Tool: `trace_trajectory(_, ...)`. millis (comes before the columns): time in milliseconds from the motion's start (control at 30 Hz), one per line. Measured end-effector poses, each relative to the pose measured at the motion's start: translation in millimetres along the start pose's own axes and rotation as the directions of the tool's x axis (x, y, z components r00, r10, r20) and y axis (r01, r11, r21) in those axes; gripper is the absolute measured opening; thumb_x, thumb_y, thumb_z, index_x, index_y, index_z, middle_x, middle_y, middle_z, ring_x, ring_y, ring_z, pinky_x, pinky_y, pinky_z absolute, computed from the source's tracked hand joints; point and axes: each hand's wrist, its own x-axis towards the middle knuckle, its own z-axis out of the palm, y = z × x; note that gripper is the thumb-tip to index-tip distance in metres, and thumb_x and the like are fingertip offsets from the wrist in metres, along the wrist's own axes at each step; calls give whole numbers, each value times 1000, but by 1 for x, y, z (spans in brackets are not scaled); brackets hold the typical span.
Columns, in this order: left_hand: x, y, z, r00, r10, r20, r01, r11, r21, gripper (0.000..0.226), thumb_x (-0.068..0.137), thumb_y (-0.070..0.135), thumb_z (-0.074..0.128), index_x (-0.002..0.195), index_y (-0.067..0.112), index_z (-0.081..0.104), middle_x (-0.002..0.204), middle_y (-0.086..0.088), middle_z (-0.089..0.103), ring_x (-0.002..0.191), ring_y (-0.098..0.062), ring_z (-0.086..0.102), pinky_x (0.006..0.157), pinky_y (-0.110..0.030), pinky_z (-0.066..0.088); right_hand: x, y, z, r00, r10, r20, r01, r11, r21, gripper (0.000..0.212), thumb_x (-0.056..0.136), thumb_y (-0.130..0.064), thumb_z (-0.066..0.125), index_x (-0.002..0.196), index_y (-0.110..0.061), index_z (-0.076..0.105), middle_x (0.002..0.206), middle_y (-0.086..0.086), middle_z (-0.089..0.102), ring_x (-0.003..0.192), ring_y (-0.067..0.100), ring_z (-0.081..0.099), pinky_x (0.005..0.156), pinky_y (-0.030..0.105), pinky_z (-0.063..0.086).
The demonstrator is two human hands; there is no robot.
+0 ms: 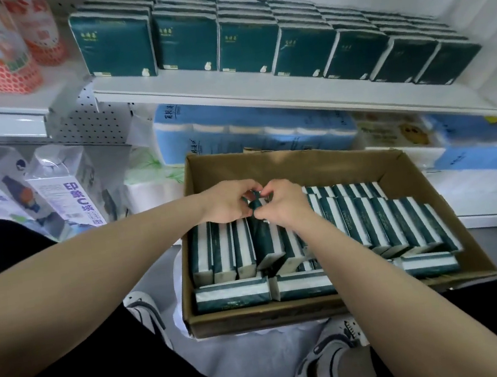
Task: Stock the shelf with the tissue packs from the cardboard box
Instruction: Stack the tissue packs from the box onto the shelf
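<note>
1. Right, nearest the camera two grey-and-white sneakers (335, 354) are standing on the floor, one on each side of the box's near corner.
2. The cardboard box (257, 315) is sitting open on the floor between the feet, just below the shelving.
3. Inside it, rows of tissue packs (372, 222) are standing on edge in green and white stripes. A few flat packs (232, 293) are lying along the front wall. The far left part of the box is showing bare cardboard.
4. Both arms are reaching in over the middle row. The left hand (230, 201) and right hand (281, 206) are meeting at the top end of one green pack (255, 204).
5. The fingers (245, 188) of both hands are curling in and pinching that pack from either side, and its lower part is leaning among the standing rows.
6. Beyond the box, big blue roll bundles (233, 133) are lying on the bottom level.
7. Above them the white shelf (227, 86) is carrying stocked packs (248, 42), dark green, upright, lined up in columns several deep.
8. Far left, clear bottle cartons (63, 181) are standing low, and orange-patterned packages (1, 47) are sitting on the neighbouring shelf.
</note>
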Motion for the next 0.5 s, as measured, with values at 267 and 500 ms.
trace_trajectory(267,1,6,-32,998,52,21,-43,943,-330,58,89,9,67,142,20,44,138,5,53,127,-10,48,106,-26,36,11,-3,-53,995,0,103,-58,823,564,46,74,1,75,112,-16,57,100,8,66,74,16,60,58,26,46)
trace_trajectory(500,0,8,-62,978,-29,-206,-82,856,-510,29,92,9,64,120,15,59,109,2,67,94,-8,63,71,-12,49,19,-4,-71,995,-89,-32,86,710,699,26,89,-24,73,111,-14,65,103,3,70,84,11,67,71,25,55)
